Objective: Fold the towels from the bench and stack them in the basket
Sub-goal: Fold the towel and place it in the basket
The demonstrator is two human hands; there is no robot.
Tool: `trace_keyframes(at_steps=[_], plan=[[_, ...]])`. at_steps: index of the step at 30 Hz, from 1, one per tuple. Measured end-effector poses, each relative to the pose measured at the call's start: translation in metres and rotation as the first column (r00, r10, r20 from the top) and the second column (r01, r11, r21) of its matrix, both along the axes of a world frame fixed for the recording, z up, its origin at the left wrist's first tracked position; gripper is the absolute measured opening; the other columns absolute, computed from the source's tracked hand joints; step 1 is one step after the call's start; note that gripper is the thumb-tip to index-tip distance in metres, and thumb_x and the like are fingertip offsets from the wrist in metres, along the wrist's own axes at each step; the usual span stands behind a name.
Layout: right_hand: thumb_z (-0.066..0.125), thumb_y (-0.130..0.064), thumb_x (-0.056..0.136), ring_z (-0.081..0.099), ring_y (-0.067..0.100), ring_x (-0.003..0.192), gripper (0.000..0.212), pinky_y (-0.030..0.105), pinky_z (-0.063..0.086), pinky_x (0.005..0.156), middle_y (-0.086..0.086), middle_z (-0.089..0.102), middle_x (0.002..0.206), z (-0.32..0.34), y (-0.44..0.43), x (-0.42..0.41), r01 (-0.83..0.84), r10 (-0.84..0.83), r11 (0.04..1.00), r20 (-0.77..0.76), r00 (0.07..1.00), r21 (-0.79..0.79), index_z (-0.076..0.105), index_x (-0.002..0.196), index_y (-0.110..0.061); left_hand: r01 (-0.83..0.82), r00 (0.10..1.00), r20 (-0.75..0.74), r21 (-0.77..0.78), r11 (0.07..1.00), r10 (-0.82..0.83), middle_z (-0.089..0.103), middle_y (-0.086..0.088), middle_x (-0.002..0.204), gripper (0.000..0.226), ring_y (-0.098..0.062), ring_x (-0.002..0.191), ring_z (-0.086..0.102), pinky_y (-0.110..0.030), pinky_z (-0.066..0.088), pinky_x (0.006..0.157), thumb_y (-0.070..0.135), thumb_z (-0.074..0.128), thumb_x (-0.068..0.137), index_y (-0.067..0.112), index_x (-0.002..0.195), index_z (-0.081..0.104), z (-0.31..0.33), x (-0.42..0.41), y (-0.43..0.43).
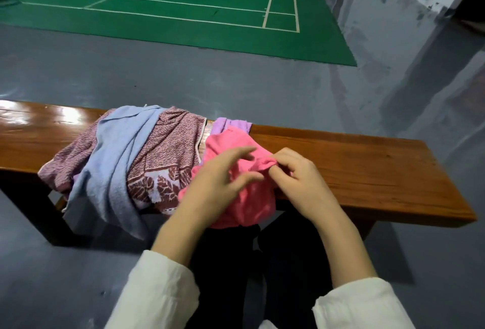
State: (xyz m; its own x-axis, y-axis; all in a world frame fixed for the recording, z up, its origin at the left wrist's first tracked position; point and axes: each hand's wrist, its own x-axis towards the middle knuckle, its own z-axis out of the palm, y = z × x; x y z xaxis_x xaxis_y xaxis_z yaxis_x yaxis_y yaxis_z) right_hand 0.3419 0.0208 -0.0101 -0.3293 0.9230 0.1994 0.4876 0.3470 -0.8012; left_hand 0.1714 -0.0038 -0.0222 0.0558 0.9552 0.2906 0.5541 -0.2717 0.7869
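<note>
My right hand (pixel 301 179) pinches a bunched fold of the pink towel (pixel 231 145), fingers curled round it, while my left hand (pixel 215 184) is just beside it with fingers straight and spread over the cloth; I cannot tell whether it touches. The pink towel is plain, soft and crumpled, lying across the wooden bench (pixel 354 171) with its near part hanging over the front edge. To its left a pale blue towel (pixel 115 160) drapes over a maroon leaf-patterned towel (pixel 168 145), and a lilac towel (pixel 231 124) peeks out behind.
</note>
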Motion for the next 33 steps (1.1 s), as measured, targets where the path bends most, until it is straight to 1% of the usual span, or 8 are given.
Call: trace_keyframes(at_steps=[3,5,7,11,18,25,29,33], plan=[[0.054,-0.012,0.089,0.058,0.015,0.079,0.015,0.036,0.045,0.07,-0.001,0.065,0.082,-0.001,-0.001,0.003,0.002,0.0,0.998,0.041,0.999,-0.067,0.069,0.088,-0.014,0.017,0.992,-0.13,0.085,0.996,-0.006,0.067,0.007,0.087,0.027,0.01,0.067,0.052,-0.032,0.05,0.072,0.038,0.06,0.085,0.021,0.105,0.067,-0.007,0.009,0.003],[0.055,-0.012,0.085,0.06,0.011,0.084,0.02,0.029,0.046,0.076,-0.005,0.068,0.092,-0.001,-0.003,0.012,0.064,-0.057,0.995,0.087,0.995,-0.079,0.065,0.1,-0.022,-0.043,0.983,-0.176,0.075,0.996,0.055,0.069,0.004,0.08,0.033,-0.006,0.069,0.06,-0.038,0.05,0.068,0.048,0.048,0.085,0.023,0.094,0.066,-0.008,0.0,0.005],[0.056,-0.009,0.083,0.057,0.002,0.076,0.022,0.024,0.043,0.07,-0.01,0.064,0.086,-0.003,-0.003,0.021,0.146,-0.14,0.988,0.118,0.983,-0.044,0.058,0.098,-0.025,-0.043,0.982,-0.183,0.037,0.998,0.049,0.07,0.003,0.081,0.036,-0.016,0.076,0.064,-0.036,0.049,0.069,0.054,0.044,0.084,0.025,0.09,0.065,-0.008,-0.009,0.005],[0.055,-0.003,0.084,0.058,0.003,0.058,0.013,0.018,0.044,0.053,-0.002,0.063,0.071,0.0,0.0,0.033,0.276,-0.277,0.961,0.062,0.959,0.021,0.057,0.083,-0.016,-0.127,0.989,-0.073,0.015,0.992,0.127,0.066,0.008,0.072,0.014,-0.002,0.068,0.056,-0.018,0.04,0.066,0.031,0.06,0.092,0.023,0.082,0.064,-0.006,-0.04,0.005],[0.055,-0.008,0.087,0.061,0.007,0.063,0.018,0.021,0.047,0.06,-0.005,0.066,0.068,-0.009,0.01,0.033,0.309,-0.31,0.951,0.06,0.949,0.019,0.066,0.089,-0.021,-0.25,0.968,-0.019,-0.041,0.967,0.25,0.062,0.01,0.068,0.019,0.001,0.067,0.053,-0.019,0.04,0.066,0.025,0.06,0.092,0.027,0.073,0.061,-0.009,-0.07,0.008],[0.054,-0.014,0.094,0.057,0.001,0.072,0.013,0.004,0.04,0.055,-0.002,0.065,0.085,-0.029,0.014,0.043,0.451,-0.449,0.893,0.088,0.889,-0.005,0.066,0.098,-0.016,-0.333,0.943,-0.033,-0.083,0.939,0.332,0.066,0.003,0.077,0.011,-0.015,0.079,0.059,-0.031,0.044,0.074,0.026,0.062,0.091,0.024,0.081,0.066,-0.016,-0.077,0.011],[0.056,-0.022,0.095,0.06,0.008,0.08,0.014,0.005,0.042,0.061,-0.003,0.066,0.085,-0.033,0.012,0.042,0.488,-0.49,0.872,-0.126,0.863,-0.044,0.066,0.092,-0.013,-0.386,0.922,-0.055,-0.116,0.915,0.382,0.064,0.002,0.078,0.01,-0.022,0.083,0.061,-0.03,0.041,0.072,0.028,0.06,0.092,0.023,0.084,0.065,-0.019,-0.075,0.013],[0.054,-0.012,0.096,0.059,0.007,0.071,0.009,0.021,0.048,0.06,-0.002,0.064,0.078,-0.03,0.009,0.021,0.368,-0.387,0.922,-0.359,0.849,-0.125,0.063,0.092,-0.01,-0.462,0.873,0.056,-0.228,0.857,0.485,0.054,-0.011,0.115,0.042,-0.022,0.096,0.053,-0.031,0.041,0.087,0.038,0.055,0.093,0.023,0.131,0.044,-0.01,-0.055,0.012]])
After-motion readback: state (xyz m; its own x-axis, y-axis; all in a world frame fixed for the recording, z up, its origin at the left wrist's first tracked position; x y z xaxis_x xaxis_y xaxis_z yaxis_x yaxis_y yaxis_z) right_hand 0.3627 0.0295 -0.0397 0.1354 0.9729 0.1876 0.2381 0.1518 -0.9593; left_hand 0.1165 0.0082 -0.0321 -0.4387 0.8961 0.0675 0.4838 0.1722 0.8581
